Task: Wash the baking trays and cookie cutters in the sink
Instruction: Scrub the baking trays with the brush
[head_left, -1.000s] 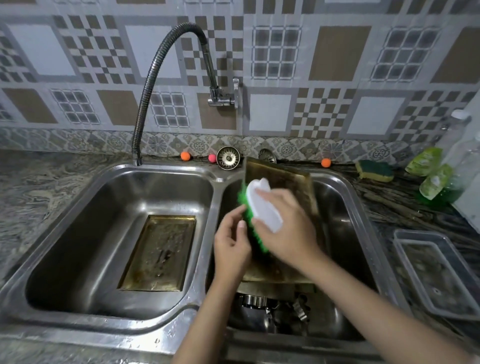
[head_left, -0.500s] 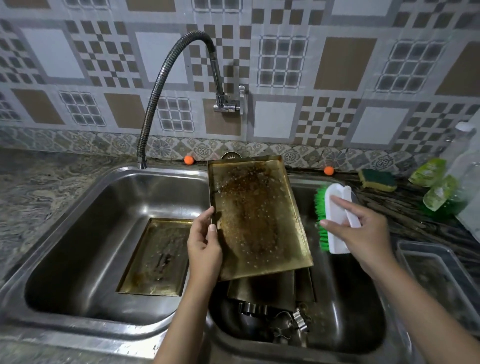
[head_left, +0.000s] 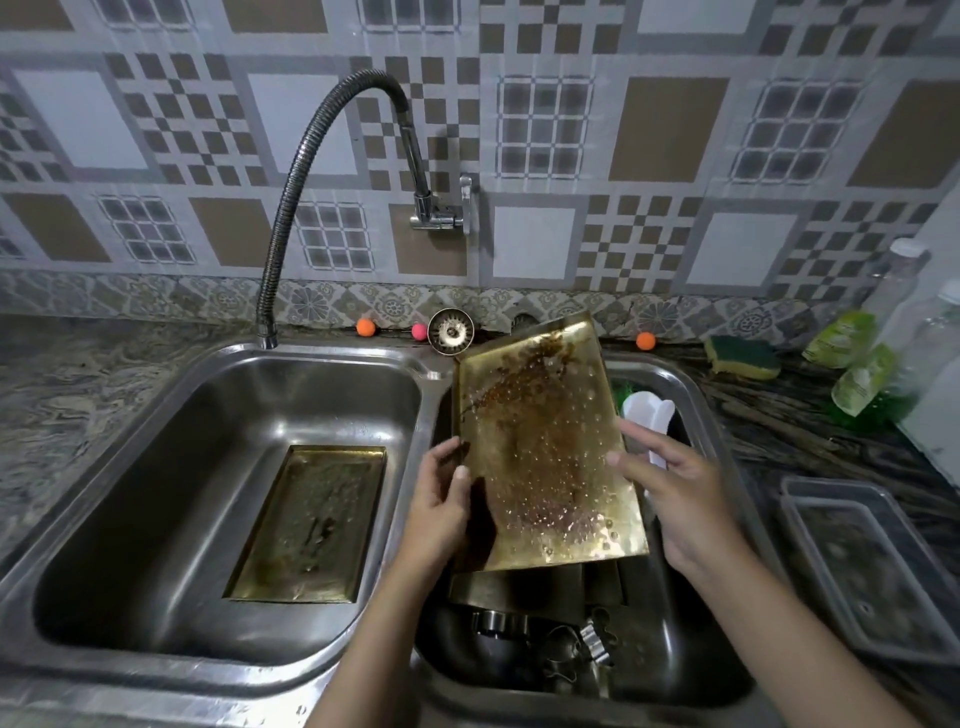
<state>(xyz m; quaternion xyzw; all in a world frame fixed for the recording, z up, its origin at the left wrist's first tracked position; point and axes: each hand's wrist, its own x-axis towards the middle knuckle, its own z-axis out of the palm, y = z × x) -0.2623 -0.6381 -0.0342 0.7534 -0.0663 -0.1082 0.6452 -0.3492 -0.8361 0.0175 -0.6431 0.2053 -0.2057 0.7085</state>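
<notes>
Head view: left hand (head_left: 441, 499) is clamped on the tray (head_left: 545, 447) at its nine o'clock edge, thumb on the greasy face. Right hand (head_left: 680, 499) has fingers spread, touching the three o'clock edge, gripping nothing. That tray tilts over the right basin (head_left: 696, 670), long axis running twelve to six, dirty side up. The brush (head_left: 647, 410) lies behind it. I'd steady both edges before scrubbing. Cutters (head_left: 571, 644) wait below; a second tray (head_left: 311, 525) lies flat in the left basin (head_left: 171, 457).
</notes>
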